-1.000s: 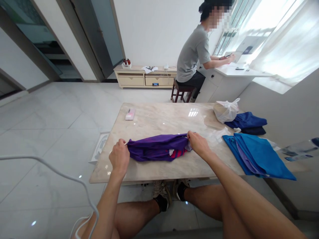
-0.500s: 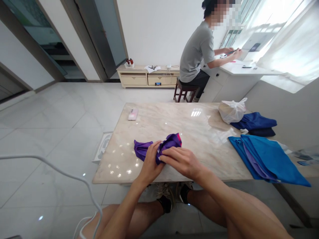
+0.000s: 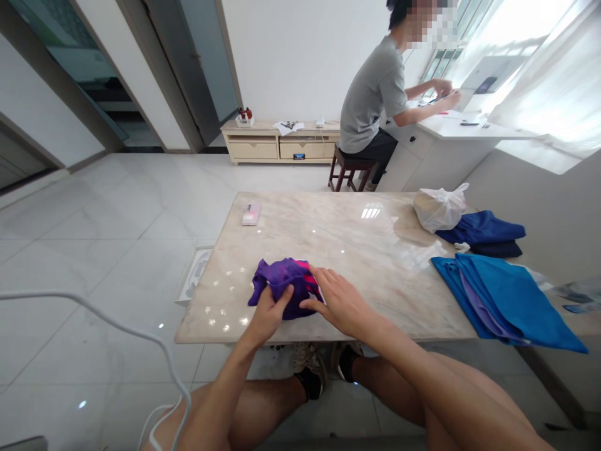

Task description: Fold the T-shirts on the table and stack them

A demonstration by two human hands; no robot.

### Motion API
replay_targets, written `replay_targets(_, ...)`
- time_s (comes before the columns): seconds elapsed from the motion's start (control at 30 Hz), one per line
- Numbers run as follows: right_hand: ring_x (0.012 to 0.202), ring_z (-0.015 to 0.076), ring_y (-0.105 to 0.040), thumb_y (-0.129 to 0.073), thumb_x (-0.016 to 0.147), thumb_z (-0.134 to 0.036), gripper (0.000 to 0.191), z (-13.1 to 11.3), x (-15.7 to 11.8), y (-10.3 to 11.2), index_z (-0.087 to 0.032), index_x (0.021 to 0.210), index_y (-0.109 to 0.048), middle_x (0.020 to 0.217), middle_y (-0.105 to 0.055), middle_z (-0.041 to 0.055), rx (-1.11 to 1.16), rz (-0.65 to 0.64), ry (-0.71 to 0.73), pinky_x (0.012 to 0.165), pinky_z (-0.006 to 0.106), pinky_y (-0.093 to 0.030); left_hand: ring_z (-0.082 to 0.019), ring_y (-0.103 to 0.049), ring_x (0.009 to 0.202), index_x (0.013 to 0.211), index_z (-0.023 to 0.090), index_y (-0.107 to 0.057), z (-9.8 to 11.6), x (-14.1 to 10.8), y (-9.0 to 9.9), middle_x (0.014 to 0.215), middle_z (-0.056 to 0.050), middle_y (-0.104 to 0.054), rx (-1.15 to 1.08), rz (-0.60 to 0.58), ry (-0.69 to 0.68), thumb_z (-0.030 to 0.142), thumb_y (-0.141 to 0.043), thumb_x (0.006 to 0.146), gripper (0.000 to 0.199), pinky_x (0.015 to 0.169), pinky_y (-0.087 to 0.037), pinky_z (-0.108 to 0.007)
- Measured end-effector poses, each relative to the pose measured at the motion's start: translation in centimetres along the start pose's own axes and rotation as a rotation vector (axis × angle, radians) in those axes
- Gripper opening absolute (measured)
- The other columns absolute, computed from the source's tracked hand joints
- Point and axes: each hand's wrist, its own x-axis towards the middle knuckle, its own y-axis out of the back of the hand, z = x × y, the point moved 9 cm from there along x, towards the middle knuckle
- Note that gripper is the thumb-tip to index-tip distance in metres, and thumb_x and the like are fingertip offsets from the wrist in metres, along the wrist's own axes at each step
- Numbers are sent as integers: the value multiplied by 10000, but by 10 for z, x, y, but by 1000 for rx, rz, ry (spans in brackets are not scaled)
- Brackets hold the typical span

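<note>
A bunched purple cloth (image 3: 286, 275) with a pink striped patch on its right side lies near the front edge of the marble-patterned table (image 3: 375, 269). My left hand (image 3: 267, 318) grips the near side of the cloth, its thumb lying over the fabric and the other fingertips hidden underneath. At the striped end is my right hand (image 3: 342, 305), fingers stretched out and thumb apart. Its fingertips are at the cloth's edge; whether they touch it I cannot tell.
Folded blue cloth (image 3: 511, 294), dark blue fabric (image 3: 488, 228) and a tied white plastic bag (image 3: 441, 210) lie on the right. A small pink box (image 3: 251, 215) sits at the back left. A white cable (image 3: 117, 322) crosses the left side. Beyond, a person (image 3: 373, 94) sits at a white desk.
The purple cloth has been gathered into a more compact bundle, showing more pink stripes. My left hand moved slightly left and nearer me; the fingers of my right hand have straightened off the cloth.
</note>
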Motion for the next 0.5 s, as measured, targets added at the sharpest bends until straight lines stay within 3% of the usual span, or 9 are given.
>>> replay_targets(0.07,1074,305,-734,-717,1049,-414,348,4,2,-5,-206,1321,-656,1176,-771,135,35,-51,-32,913,420,-580,-326,-786,1134,1068,201,-819,6,-10,-27,1126,-106,-852,-23,-180,0,567,-787,898,404,1109,-597,-491)
replay_targets(0.13,1002,276,-737,-720,1045,-347,177,9,3,-6,-215,1162,-702,1068,-779,102,56,-76,-73,859,365,-553,-328,-798,1084,1061,206,-835,9,-12,-34,1098,-97,-861,-9,-192,10,546,-806,875,389,1061,-623,-491)
replay_targets(0.2,953,255,-731,-723,1042,-321,97,14,3,-2,-226,1057,-715,1021,-781,79,76,-55,-102,813,333,-520,-330,-807,1039,1031,210,-851,9,-7,-30,1065,-87,-867,22,-148,23,513,-840,835,361,1027,-637,-493)
replay_targets(0.37,842,216,-723,-686,1063,-311,107,20,5,11,-261,983,-736,944,-786,35,85,34,-134,730,300,-463,-300,-799,898,934,215,-853,3,7,-9,929,-62,-858,31,-37,63,502,-914,742,351,887,-668,-443)
replay_targets(0.5,837,229,-732,-642,1075,-327,179,28,4,19,-262,936,-733,927,-791,39,64,99,-212,719,313,-467,-250,-762,839,973,192,-848,9,8,-6,901,-67,-832,-50,-41,38,595,-794,877,418,803,-649,-368)
